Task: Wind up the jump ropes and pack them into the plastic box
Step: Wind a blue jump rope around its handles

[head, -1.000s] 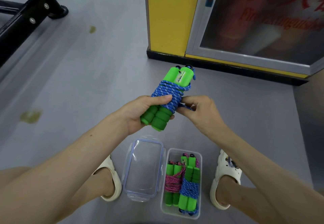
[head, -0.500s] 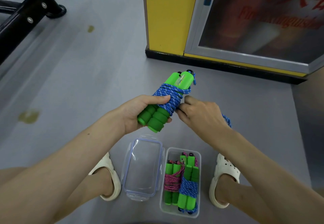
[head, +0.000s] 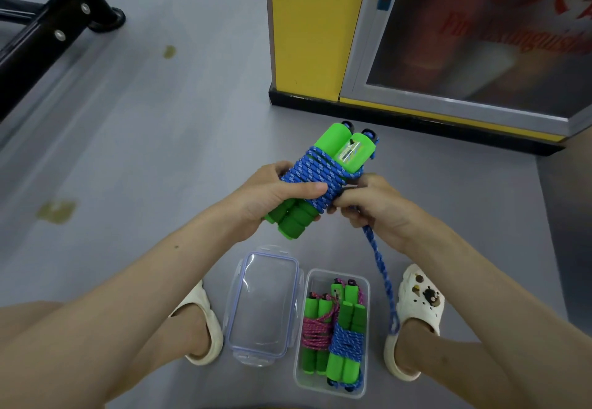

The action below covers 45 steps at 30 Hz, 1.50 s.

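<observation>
Head view: two wound ropes (head: 333, 335) already lie in the plastic box (head: 301, 373) on the floor, lid (head: 264, 303) beside it. Left hand (head: 272, 195) grips the third rope's handles (head: 320, 181); right hand (head: 376, 207) pinches its loose tail (head: 381, 267), so tucking and packing seem left.

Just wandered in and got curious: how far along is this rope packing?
Two wound ropes, a pink bundle and a blue bundle, lie in the plastic box. The left hand grips a third rope; the right hand holds its loose tail. Finishing, packing and the lid remain.
</observation>
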### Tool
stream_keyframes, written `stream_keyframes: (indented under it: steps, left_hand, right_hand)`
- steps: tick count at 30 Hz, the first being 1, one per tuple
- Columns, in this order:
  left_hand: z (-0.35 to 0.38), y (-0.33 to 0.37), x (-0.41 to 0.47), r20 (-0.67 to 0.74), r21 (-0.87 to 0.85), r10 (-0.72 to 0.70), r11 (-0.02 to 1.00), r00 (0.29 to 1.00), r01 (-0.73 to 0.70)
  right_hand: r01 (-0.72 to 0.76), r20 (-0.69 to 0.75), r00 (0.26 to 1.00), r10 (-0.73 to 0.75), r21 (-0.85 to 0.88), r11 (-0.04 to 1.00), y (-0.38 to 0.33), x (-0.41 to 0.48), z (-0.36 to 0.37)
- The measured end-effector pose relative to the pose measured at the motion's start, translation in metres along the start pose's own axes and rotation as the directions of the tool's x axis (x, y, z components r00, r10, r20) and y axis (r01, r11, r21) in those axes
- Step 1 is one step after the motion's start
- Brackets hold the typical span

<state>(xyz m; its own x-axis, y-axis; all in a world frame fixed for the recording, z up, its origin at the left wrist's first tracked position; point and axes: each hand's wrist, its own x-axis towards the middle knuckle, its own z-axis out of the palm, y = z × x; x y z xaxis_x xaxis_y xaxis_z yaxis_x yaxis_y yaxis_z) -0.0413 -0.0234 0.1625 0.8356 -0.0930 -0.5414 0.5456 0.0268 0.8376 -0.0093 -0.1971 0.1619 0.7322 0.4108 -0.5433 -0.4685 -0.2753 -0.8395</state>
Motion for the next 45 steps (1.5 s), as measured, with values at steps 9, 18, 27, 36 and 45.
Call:
stream_keyframes:
  steps: [9,18,27,36,45]
  left_hand:
    - [0.010,-0.005,-0.002,-0.092,0.310,0.271,0.922,0.958,-0.231]
    - [0.008,-0.007,0.000,-0.123,0.292,0.347,0.908,0.930,-0.300]
    - [0.007,-0.005,0.000,-0.080,0.167,0.177,0.973,0.981,-0.161]
    - [0.006,0.000,-0.005,0.016,0.018,0.126,0.992,0.992,-0.126]
    - [0.006,-0.001,-0.007,0.111,-0.030,0.026,0.999,0.993,-0.023]
  right_hand:
    - [0.071,-0.011,0.997,-0.070,0.199,0.978,0.004,0.001,-0.002]
    - [0.109,-0.051,0.994,-0.098,0.305,0.946,0.006,0.002,-0.002]
    - [0.126,-0.052,0.992,-0.116,0.256,0.958,0.007,0.003,-0.004]
    - [0.153,0.125,0.981,-0.145,-0.055,0.987,-0.005,-0.001,-0.019]
    - [0.312,-0.134,0.929,-0.344,-0.214,0.926,0.005,0.003,-0.010]
